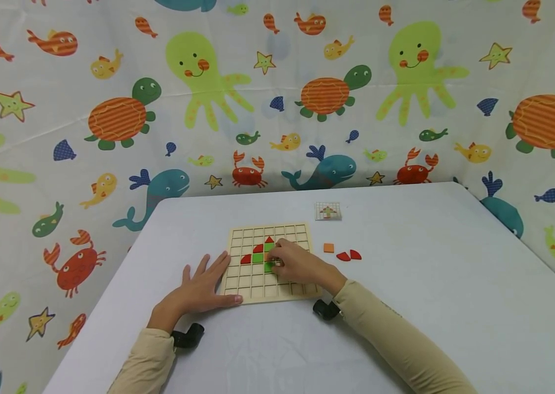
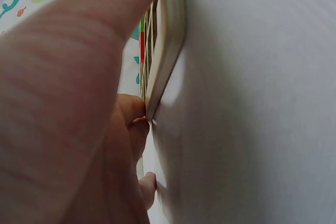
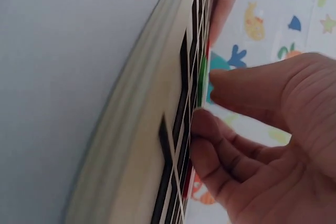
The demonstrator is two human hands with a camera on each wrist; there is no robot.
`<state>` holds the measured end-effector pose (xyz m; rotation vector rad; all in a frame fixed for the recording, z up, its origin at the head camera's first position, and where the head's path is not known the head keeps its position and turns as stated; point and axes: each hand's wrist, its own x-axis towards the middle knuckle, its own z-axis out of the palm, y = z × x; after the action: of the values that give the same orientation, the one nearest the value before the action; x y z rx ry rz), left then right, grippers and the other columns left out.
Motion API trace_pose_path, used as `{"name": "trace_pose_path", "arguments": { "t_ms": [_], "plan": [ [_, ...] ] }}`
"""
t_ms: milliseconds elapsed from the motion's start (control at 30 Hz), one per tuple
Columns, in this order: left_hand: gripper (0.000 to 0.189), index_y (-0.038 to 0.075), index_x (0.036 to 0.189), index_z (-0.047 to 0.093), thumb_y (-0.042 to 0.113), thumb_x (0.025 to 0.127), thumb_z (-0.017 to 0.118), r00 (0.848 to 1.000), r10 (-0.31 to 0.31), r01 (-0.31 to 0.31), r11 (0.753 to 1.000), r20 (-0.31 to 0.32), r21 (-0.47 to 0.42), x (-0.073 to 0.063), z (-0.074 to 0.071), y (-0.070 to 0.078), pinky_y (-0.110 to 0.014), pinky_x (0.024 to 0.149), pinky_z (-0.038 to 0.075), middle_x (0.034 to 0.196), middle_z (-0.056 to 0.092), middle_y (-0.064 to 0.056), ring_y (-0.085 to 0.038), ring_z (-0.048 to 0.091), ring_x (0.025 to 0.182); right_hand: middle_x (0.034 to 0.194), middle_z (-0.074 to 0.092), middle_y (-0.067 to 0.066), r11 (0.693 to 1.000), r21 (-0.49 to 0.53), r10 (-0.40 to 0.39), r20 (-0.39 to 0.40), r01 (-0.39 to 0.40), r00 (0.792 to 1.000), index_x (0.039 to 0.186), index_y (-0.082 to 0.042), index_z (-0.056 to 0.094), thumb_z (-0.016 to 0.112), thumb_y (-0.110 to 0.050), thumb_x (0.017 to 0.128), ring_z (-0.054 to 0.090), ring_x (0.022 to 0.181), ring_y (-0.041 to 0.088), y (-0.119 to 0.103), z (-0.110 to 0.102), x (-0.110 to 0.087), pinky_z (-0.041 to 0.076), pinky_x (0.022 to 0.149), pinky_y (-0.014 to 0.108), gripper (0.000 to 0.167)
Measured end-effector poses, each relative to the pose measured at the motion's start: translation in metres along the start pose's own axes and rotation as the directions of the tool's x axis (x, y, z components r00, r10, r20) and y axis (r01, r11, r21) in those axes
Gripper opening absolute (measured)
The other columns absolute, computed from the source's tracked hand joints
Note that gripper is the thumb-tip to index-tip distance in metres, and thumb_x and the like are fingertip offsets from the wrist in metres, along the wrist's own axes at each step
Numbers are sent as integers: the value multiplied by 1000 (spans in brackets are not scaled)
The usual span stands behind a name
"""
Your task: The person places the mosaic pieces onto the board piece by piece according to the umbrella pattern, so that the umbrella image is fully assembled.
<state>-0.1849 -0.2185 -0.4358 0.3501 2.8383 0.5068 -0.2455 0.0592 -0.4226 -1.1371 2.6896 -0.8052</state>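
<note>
A pale wooden grid board lies on the white table. In its cells are a red triangle, red quarter-round pieces, green squares and an orange piece partly covered by fingers. My left hand rests spread along the board's left side, its thumb at the near edge. Over the middle of the board, my right hand touches it with bent fingertips. Its thumb stands apart from those fingers beside a green piece, and no piece shows between them.
Right of the board lie a loose orange square and two red curved pieces. A small card with a gridded picture sits behind them. A curtain printed with sea animals hangs beyond the table.
</note>
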Motion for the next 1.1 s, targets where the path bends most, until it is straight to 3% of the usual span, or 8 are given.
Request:
{"name": "trace_pose_path", "arguments": {
  "t_ms": [233, 433, 767, 1100],
  "plan": [
    [117, 8, 171, 26, 69, 86, 77, 1000, -1, 1, 1000, -1, -5, -2, 0, 1, -80, 117, -5, 178, 18, -15, -52, 2, 160, 114, 65, 10, 999, 52, -7, -22, 8, 1000, 123, -2, 76, 73, -9, 102, 58, 92, 20, 9, -15, -3, 52, 81, 29, 22],
    [116, 8, 171, 26, 68, 86, 78, 1000, 3, -2, 1000, 2, -15, -3, -1, 3, -80, 117, -5, 178, 18, -15, -53, 2, 160, 121, 68, 12, 996, 91, 19, -47, -15, 999, 126, -1, 74, 72, -11, 104, 64, 98, 20, 18, -36, -9, 56, 87, 31, 25],
    [116, 7, 170, 26, 67, 85, 78, 1000, 4, -4, 1000, -3, -13, -3, 1, 1, -80, 117, -5, 177, 18, -16, -53, 3, 160, 127, 69, 12, 968, 200, 155, -17, -149, 988, 132, 2, 70, 69, -19, 106, 66, 110, 30, 37, -72, -30, 60, 87, 38, 34],
    [116, 8, 170, 26, 68, 85, 77, 1000, 2, -2, 1000, -4, -9, -3, 1, 1, -80, 117, -4, 177, 19, -16, -53, 3, 160, 119, 71, 11, 955, 157, 256, 0, -253, 967, 129, 3, 71, 69, -19, 105, 66, 108, 31, 64, -94, -45, 58, 94, 45, 33]
  ]
}}
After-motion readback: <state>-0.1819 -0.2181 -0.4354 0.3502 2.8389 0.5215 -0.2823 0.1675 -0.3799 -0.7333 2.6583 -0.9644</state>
